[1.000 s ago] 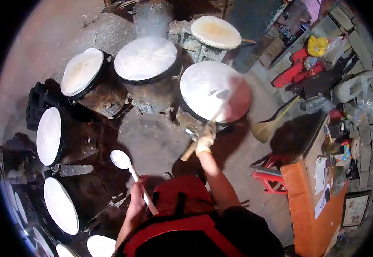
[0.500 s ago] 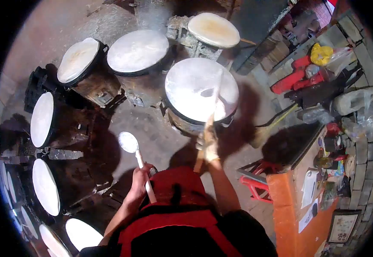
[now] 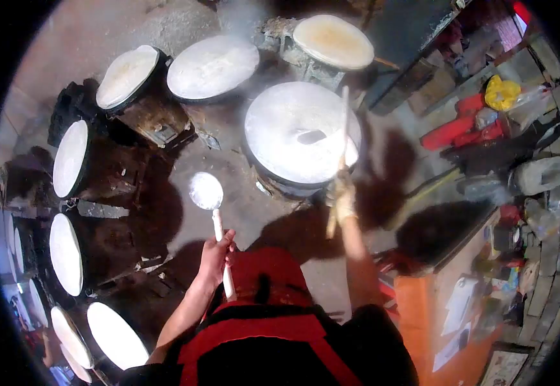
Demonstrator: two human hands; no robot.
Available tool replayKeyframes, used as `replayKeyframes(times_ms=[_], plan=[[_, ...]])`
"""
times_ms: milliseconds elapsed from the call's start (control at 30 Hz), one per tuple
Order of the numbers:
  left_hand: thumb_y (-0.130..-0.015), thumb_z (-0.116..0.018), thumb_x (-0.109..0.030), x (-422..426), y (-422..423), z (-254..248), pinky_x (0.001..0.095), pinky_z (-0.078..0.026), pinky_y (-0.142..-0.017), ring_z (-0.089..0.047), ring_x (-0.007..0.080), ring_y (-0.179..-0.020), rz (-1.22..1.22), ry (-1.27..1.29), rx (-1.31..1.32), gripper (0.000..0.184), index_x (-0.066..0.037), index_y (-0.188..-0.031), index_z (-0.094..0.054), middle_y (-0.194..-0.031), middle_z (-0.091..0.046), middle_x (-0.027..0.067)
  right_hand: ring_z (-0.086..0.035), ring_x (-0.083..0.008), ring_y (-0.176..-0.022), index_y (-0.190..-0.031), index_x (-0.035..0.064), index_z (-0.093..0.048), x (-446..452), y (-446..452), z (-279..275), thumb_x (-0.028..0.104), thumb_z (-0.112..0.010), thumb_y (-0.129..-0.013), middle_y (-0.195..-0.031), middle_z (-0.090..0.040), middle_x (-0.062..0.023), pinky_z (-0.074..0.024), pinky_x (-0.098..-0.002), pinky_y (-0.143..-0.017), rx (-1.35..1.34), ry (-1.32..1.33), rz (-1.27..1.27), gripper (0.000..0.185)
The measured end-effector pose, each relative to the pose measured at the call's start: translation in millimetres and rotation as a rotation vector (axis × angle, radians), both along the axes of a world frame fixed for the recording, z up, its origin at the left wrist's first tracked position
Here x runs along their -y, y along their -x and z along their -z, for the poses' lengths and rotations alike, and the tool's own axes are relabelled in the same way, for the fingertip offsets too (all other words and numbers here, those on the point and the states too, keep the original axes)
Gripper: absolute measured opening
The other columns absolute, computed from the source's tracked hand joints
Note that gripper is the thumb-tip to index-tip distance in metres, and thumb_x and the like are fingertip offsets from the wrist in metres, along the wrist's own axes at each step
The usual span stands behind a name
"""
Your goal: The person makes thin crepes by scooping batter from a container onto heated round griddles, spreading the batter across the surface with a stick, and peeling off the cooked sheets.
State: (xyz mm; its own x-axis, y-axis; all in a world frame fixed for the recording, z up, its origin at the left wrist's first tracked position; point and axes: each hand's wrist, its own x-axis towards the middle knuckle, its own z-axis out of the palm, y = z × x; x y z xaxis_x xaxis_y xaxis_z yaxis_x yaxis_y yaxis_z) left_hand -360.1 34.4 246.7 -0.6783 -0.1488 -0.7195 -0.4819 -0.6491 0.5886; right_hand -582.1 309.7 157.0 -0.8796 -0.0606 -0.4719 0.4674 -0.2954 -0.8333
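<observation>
My left hand (image 3: pixel 217 258) is closed round the pale handle of a ladle (image 3: pixel 206 190). White batter coats the ladle's round bowl, held out over the floor. My right hand (image 3: pixel 342 199), in a light glove, grips a long wooden spreading stick (image 3: pixel 345 125). The stick's far part lies across the right side of a large round griddle (image 3: pixel 273 138) covered in white batter. A small dark bare patch (image 3: pixel 311 137) shows near the middle of that batter layer.
More round griddles with white or browned sheets, such as the back left one (image 3: pixel 212 67), curve round my left. A browned round (image 3: pixel 333 42) stands behind. On the right are an orange-sided table (image 3: pixel 415 315), bags and a brick wall (image 3: pixel 553 257).
My right hand and the stick have shifted right, and the stick now stands more upright in view. The ladle has risen slightly, still in my left hand. The camera view has turned a little.
</observation>
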Motion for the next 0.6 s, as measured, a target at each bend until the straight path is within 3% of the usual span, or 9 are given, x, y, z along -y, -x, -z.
replayKeyframes(times_ms=[33, 100, 200, 267, 333, 467, 533, 567, 600], plan=[[-0.09, -0.057, -0.02, -1, 4, -8, 0.0223, -0.031, -0.036, -0.038, 0.0087, -0.044, -0.004, 0.006, -0.007, 0.019, -0.004, -0.095, -0.047, -0.062, -0.044, 0.0001, -0.037, -0.0065, -0.041, -0.113, 0.0154, -0.053, 22, -3, 4, 0.024, -0.05, -0.093, -0.06, -0.045, 0.0047, -0.0301, -0.0204, -0.033, -0.014, -0.139, -0.012, 0.022], [-0.09, -0.054, -0.018, 2, 9, -13, 0.0229, -0.031, -0.037, -0.039, 0.009, -0.046, -0.02, 0.01, -0.018, 0.016, -0.004, -0.096, -0.046, -0.063, -0.043, 0.0003, -0.041, -0.0061, -0.043, -0.113, 0.0127, -0.057, 34, -6, -11, 0.018, -0.048, -0.093, -0.065, -0.049, 0.0051, -0.0327, -0.0201, -0.035, 0.19, -0.217, -0.185, 0.022], [-0.091, -0.051, -0.015, 11, 8, -13, 0.0232, -0.033, -0.04, -0.039, 0.0094, -0.05, -0.07, 0.01, -0.026, 0.012, -0.005, -0.096, -0.045, -0.066, -0.041, 0.0004, -0.057, -0.0079, -0.075, -0.122, 0.0019, -0.053, 7, -38, 20, 0.013, -0.047, -0.093, -0.104, -0.059, -0.0048, -0.0431, -0.0207, -0.049, -0.106, 0.028, 0.01, 0.031], [-0.091, -0.05, -0.013, 16, 8, -15, 0.023, -0.035, -0.042, -0.04, 0.0097, -0.054, -0.088, 0.03, -0.04, 0.01, -0.005, -0.096, -0.045, -0.068, -0.04, 0.0004, -0.034, 0.0004, -0.043, -0.123, 0.0113, -0.055, 42, -66, -33, 0.02, -0.05, -0.091, -0.088, -0.059, -0.0001, -0.0245, -0.015, -0.035, -0.425, -0.222, 0.275, 0.033], [-0.091, -0.05, -0.014, 22, 9, -12, 0.0223, -0.035, -0.044, -0.041, 0.0097, -0.056, -0.051, 0.005, -0.06, 0.011, -0.005, -0.096, -0.046, -0.07, -0.041, 0.0004, -0.039, -0.0104, -0.086, -0.131, 0.0045, -0.045, 46, -61, 37, 0.002, -0.044, -0.09, -0.114, -0.051, -0.005, -0.0294, -0.0244, -0.071, -0.244, 0.285, 0.491, 0.041], [-0.09, -0.053, -0.014, 31, 16, -10, 0.02, -0.034, -0.044, -0.042, 0.0093, -0.059, 0.086, -0.082, -0.099, 0.012, -0.005, -0.095, -0.047, -0.074, -0.043, 0.0011, -0.051, -0.007, -0.069, -0.125, 0.0065, -0.053, 86, -67, 40, -0.006, -0.049, -0.084, -0.113, -0.058, -0.0043, -0.0416, -0.0174, -0.058, -0.116, 0.001, 0.019, 0.043], [-0.09, -0.054, -0.015, 32, 19, -23, 0.0186, -0.031, -0.042, -0.041, 0.0086, -0.058, 0.128, -0.119, -0.11, 0.013, -0.006, -0.095, -0.047, -0.075, -0.044, 0.0013, -0.048, -0.0049, -0.064, -0.124, 0.0048, -0.054, 72, -74, 10, -0.001, -0.051, -0.086, -0.102, -0.06, -0.0034, -0.0406, -0.0162, -0.053, -0.135, -0.05, -0.002, 0.038], [-0.09, -0.054, -0.015, 34, 19, -26, 0.0186, -0.031, -0.042, -0.041, 0.0086, -0.058, 0.135, -0.14, -0.108, 0.013, -0.006, -0.095, -0.046, -0.075, -0.044, 0.0012, -0.049, -0.0043, -0.067, -0.123, 0.0023, -0.054, 66, -77, 3, 0.003, -0.052, -0.088, -0.097, -0.059, -0.0031, -0.0427, -0.016, -0.055, -0.199, -0.214, 0.075, 0.035], [-0.09, -0.054, -0.016, 35, 20, -28, 0.0185, -0.03, -0.041, -0.041, 0.0085, -0.057, 0.134, -0.161, -0.109, 0.014, -0.006, -0.095, -0.046, -0.075, -0.044, 0.0011, -0.05, -0.0079, -0.079, -0.122, -0.0011, -0.053, 60, -77, 26, 0.004, -0.051, -0.089, -0.103, -0.059, -0.0048, -0.0445, -0.0205, -0.066, -0.232, 0.039, 0.219, 0.033]])
